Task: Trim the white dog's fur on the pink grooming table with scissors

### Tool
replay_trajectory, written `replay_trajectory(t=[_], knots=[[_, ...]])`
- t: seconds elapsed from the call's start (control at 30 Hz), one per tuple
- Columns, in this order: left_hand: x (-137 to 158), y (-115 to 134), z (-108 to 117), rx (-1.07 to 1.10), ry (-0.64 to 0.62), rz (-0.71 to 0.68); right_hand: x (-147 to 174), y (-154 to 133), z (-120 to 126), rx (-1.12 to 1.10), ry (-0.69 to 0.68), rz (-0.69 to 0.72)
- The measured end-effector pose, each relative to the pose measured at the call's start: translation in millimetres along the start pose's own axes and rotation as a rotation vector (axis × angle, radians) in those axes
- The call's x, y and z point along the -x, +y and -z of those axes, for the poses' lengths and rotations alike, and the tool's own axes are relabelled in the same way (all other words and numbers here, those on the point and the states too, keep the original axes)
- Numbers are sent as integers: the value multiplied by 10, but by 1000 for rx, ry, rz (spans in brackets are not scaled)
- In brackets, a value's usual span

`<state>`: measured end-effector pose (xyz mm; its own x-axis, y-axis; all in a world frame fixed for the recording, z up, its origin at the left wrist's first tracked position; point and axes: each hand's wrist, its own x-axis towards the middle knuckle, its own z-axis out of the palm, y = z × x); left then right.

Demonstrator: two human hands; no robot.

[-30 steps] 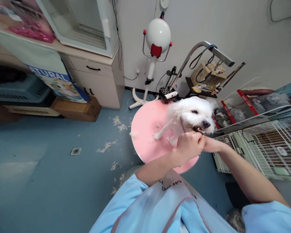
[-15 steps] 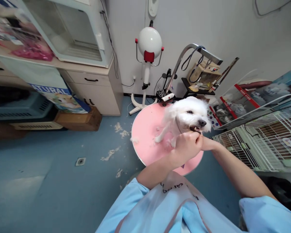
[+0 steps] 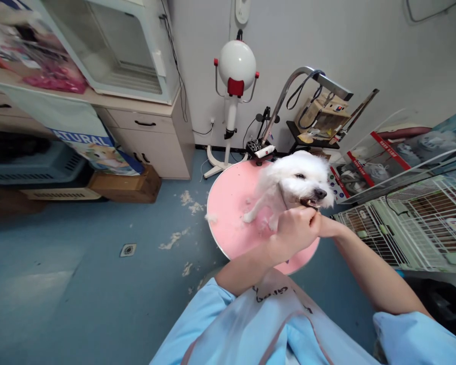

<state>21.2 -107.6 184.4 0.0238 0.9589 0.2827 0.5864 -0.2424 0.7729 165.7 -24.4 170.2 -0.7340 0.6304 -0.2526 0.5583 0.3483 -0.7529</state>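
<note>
At the near right side of a round pink table (image 3: 228, 203), in the head view, a white dog (image 3: 302, 170) sits with its front paws on the tabletop and its muzzle turned to the right, mouth slightly parted. The person's two hands meet just below its chin: the left hand (image 3: 297, 228) is curled, its back toward the camera, and the right hand (image 3: 327, 226) comes in from the other side, partly hidden behind it. The hands touch each other — whether the fingers are clamped on fur or on anything else cannot be told, as the grip is covered. Tufts of white fur lie on the tabletop and more clumps (image 3: 173, 239) are scattered on the blue floor (image 3: 99, 299) to the left. Behind the table, a curved metal arm (image 3: 289, 91) carries dark looped straps (image 3: 307, 101), and a black holder (image 3: 254, 147) stands by its lower end. Farther back is a white dryer (image 3: 237, 61) on a stand — red parts at its front and sides. Wire cages (image 3: 421, 228) stand to the right, a drawer cabinet (image 3: 175, 147) to the left.
</note>
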Motion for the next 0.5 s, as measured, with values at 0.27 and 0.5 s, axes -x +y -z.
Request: replay_trajectory(t=[0.27,0.5], knots=[[-4,-51,-84,69,161,-5,171,95,-23,60,-163,-29],[-56,-24,-161,144,249,-71,260,46,405,-223,-325,-324]])
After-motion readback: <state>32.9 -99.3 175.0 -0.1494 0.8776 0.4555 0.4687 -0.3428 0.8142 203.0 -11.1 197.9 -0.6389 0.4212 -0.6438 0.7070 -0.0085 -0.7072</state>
